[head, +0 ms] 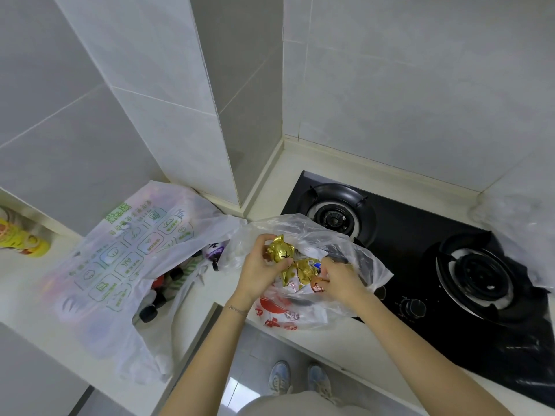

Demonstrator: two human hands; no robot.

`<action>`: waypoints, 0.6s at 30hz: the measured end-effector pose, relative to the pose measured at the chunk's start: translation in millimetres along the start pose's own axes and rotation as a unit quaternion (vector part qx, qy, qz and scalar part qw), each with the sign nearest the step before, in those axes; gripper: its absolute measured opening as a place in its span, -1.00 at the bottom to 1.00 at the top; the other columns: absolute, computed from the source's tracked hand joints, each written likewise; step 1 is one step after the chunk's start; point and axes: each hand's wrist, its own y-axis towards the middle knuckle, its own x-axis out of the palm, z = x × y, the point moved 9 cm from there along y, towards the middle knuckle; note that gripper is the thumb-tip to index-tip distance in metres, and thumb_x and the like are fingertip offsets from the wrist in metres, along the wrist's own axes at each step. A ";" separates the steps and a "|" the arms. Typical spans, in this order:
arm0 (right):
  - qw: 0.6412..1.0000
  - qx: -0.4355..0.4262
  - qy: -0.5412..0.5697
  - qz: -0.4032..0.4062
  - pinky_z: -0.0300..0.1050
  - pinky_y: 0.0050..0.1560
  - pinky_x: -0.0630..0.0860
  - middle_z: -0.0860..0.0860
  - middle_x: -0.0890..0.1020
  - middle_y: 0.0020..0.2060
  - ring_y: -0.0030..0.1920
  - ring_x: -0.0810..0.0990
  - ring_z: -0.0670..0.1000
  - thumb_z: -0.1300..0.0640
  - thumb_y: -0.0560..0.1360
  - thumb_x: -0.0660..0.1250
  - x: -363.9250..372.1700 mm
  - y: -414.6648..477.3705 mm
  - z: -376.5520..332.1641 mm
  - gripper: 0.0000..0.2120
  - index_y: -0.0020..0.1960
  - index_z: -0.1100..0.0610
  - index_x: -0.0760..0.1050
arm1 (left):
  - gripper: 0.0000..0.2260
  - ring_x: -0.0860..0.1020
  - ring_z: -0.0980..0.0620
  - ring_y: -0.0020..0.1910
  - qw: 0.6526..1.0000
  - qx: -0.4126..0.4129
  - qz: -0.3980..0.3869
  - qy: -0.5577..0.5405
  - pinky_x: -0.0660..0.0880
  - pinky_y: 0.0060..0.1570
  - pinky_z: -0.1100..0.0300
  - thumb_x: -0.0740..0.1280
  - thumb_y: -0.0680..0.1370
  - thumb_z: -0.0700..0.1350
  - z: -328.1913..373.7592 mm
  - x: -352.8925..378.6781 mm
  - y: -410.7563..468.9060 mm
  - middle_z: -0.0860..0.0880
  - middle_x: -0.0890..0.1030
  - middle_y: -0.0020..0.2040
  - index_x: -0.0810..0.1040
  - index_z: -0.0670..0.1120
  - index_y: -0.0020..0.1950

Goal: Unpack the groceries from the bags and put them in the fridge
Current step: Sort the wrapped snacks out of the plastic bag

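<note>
A clear plastic bag with red print (288, 313) lies open on the counter beside the stove. My left hand (258, 271) grips a crumpled gold foil packet (279, 250) just above the bag's mouth. My right hand (339, 277) is inside the bag, fingers curled around small wrapped items (303, 273) in gold and orange. A larger white bag with green print (126, 259) lies on the counter to the left, with several dark-capped bottles (159, 295) showing in its opening.
A black two-burner gas hob (420, 265) sits right of the bags, one bag edge overlapping it. A yellow-labelled container (21, 235) lies at far left. More clear plastic (516, 235) hangs at the right. Tiled walls form a corner behind; floor and my shoes show below.
</note>
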 end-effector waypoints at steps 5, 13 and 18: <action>0.974 0.035 0.208 0.077 -0.06 -0.06 0.55 -0.04 0.56 -0.01 -0.04 0.57 -0.02 0.06 0.46 0.44 -27.6 -7.8 -1.5 -0.71 0.11 0.05 0.42 | -0.57 0.57 0.21 -0.03 0.999 0.004 -0.001 -0.036 0.49 -0.06 0.37 0.53 0.42 -0.16 11.4 -9.2 -1.6 0.03 0.61 0.07 0.46 0.00 0.22; 0.803 0.081 0.584 0.086 -0.10 -0.02 0.59 0.06 0.65 0.06 0.02 0.63 -0.01 0.26 0.42 0.48 -63.2 -24.0 -32.9 -0.67 0.15 0.10 0.52 | -0.62 0.62 -0.11 0.00 0.981 -0.021 0.086 -0.172 0.59 0.02 0.08 0.50 0.45 -0.20 26.6 -46.3 -10.0 -0.12 0.65 0.02 0.49 -0.05 0.22; 0.753 0.067 0.653 0.051 -0.23 -0.13 0.55 -0.02 0.62 0.03 0.01 0.61 -0.07 0.27 0.45 0.44 -58.7 -37.7 -59.2 -0.66 0.18 0.07 0.51 | -0.64 0.64 -0.15 0.01 0.964 -0.037 0.139 -0.224 0.61 -0.03 0.08 0.46 0.48 -0.22 31.4 -72.9 -38.3 -0.18 0.67 0.01 0.48 -0.07 0.23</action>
